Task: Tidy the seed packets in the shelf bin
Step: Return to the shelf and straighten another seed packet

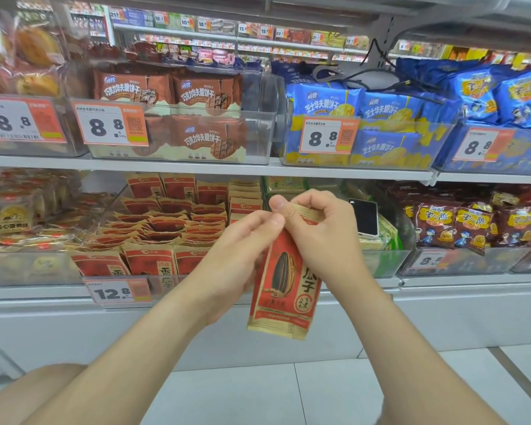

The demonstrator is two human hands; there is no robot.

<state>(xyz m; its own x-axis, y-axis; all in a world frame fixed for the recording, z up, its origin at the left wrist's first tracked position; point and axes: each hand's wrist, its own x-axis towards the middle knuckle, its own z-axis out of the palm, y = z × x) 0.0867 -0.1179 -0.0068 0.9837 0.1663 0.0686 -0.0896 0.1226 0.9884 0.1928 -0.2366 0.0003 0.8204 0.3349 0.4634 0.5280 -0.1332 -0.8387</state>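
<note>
held packet (284, 289): red and kraft-brown sunflower seed pouch, big dark seed printed on the face, flat, no creases seen, print facing the camera
where: in the air in front of the lower shelf lip, outside the bin, near its right front corner
axis: long axis near vertical, top edge up, bottom hanging free
left hand (242, 243): thumb and fingers pinch the packet's upper left edge
right hand (322, 237): fingers curled over the top edge, gripping it as well
shelf bin (103, 222): clear plastic, lies up, left and further back from both hands; left hand is the nearer one
loose packets (166, 228): same design, lying flat and jumbled mid-bin
front row (149, 262): packets standing upright against the front wall; another upright row at the back
next move, judged: packet goes up-left over the front wall, kept upright to match the rows
price tag (114, 292): 12.8, on the bin front
phone (365, 220): lying in the neighbouring bin on the right, apart from the hands
</note>
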